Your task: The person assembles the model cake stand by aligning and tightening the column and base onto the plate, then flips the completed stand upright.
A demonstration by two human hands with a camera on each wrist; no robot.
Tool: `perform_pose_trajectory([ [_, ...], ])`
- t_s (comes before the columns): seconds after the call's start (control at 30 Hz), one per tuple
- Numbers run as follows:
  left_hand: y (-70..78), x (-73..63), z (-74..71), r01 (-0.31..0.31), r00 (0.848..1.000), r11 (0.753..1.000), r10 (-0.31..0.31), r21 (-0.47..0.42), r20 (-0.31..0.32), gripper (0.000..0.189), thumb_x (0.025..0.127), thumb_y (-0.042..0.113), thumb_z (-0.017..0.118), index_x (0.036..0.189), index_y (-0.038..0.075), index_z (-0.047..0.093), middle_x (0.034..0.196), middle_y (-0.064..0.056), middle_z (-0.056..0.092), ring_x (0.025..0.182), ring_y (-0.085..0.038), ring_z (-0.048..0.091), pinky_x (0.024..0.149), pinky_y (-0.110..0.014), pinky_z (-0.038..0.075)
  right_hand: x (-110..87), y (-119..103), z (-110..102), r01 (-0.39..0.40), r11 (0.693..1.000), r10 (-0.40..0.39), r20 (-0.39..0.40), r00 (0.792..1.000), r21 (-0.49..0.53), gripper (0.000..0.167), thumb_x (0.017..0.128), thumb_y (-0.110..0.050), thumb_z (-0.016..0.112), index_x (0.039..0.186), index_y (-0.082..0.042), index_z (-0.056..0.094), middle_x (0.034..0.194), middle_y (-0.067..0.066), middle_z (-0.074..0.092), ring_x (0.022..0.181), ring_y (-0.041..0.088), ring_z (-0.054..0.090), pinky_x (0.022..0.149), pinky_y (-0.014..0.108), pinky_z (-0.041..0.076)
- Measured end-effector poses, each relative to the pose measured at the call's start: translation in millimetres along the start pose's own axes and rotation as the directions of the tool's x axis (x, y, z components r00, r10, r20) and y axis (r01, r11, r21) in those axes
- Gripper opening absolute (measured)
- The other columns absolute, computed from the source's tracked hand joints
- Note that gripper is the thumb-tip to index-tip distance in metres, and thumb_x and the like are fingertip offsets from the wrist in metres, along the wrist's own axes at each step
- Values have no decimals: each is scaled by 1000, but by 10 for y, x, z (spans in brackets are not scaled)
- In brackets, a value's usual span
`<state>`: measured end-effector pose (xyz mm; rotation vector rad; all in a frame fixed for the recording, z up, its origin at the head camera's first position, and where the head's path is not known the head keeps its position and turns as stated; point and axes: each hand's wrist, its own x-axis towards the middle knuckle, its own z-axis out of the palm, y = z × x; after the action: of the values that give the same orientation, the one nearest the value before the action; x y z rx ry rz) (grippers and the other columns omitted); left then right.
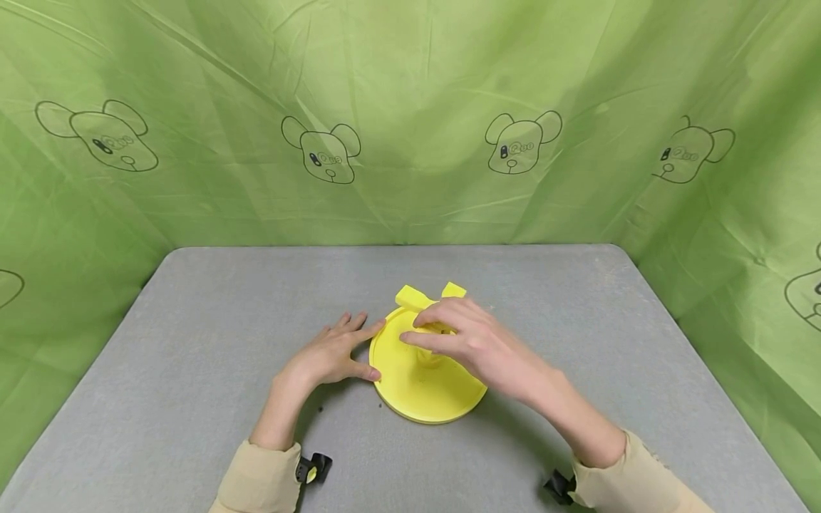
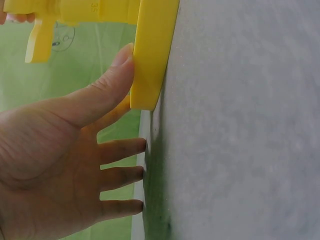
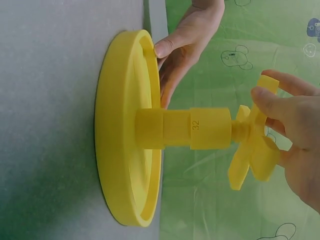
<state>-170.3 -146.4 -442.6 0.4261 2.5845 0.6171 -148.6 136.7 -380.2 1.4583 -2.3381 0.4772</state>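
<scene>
"Since the yellow base (image 1: 417, 395) lies flat on the grey table (image 1: 205, 356), why is the left hand (image 1: 327, 358) beside it?"

"Fingers spread, nothing gripped; thumb and forefinger rest against the base. Inferred: steadying."

"Right hand (image 1: 481, 345)?"

"Thumb and fingers pinch one arm of the pronged top (image 3: 256, 139), above the upright stem (image 3: 177, 129). An outlying arm probably offers better leverage than the round stem, marked 32."
</scene>
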Motion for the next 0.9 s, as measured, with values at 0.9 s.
perform_pose_trajectory([
  [0.9,-5,-2,8,-8,1000,1000,8,-2,-7,92,86,46,81,162,27,34,172,-18,22,160,-45,12,129,-67,16,-86,-7,119,10,1000,-10,7,1000,24,58,85,-12,81,139,-25,65,139,2,65,134,23,57,115,51,46],
])
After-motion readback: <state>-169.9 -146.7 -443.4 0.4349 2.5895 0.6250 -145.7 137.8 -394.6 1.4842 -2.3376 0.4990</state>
